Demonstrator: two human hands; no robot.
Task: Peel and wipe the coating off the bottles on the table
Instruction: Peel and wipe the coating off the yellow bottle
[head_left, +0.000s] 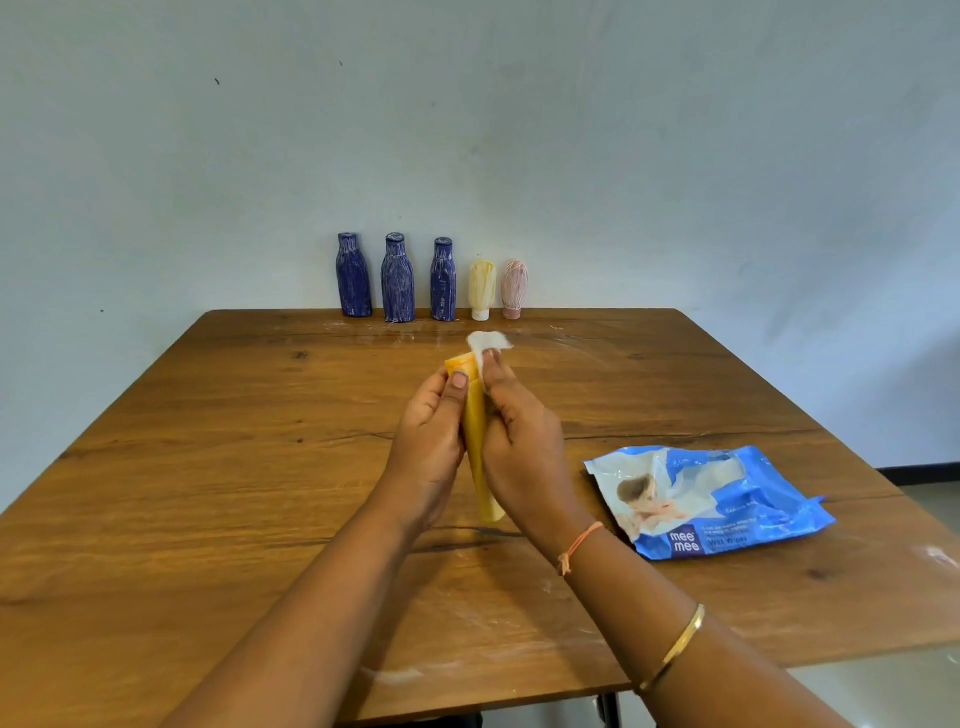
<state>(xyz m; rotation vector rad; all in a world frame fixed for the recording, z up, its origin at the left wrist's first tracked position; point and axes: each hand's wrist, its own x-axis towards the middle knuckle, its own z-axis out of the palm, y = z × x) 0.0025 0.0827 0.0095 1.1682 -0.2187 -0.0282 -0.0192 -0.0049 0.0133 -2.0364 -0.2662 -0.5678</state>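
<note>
Far edge of the wooden desk (208, 467), close against the pale wall (675, 156): a row of five upright bottles. From the left, left blue bottle (354, 275), middle blue bottle (398, 278) and right blue bottle (443, 280), all streaked with a whitish coating, near one another but apart. Just right of these, two smaller ones standing on their caps: pale yellow bottle (482, 288), then pink bottle (515, 288), both veiled in white streaks.

Nearer, over the middle of the desk: left hand (431, 441), fingers curled round the left side of a yellow tube (475, 415), thumb laid up along its front. Yellow tube held lengthwise between both hands, far end pointing toward the bottle row, near end low over the wood; touching the desk or not, cannot tell. Right hand (519, 441) wrapped against the tube's right side, fingertips pinching a bunched white wipe (485, 345) onto the tube's far end. Thin thread bracelet (579, 545) at the right wrist, gold bangle (675, 644) further up the forearm.

To the right, flat on the desk and well apart from the hands: a blue wet-wipes pack (711, 499). Faint white smears here and there on the wood.
</note>
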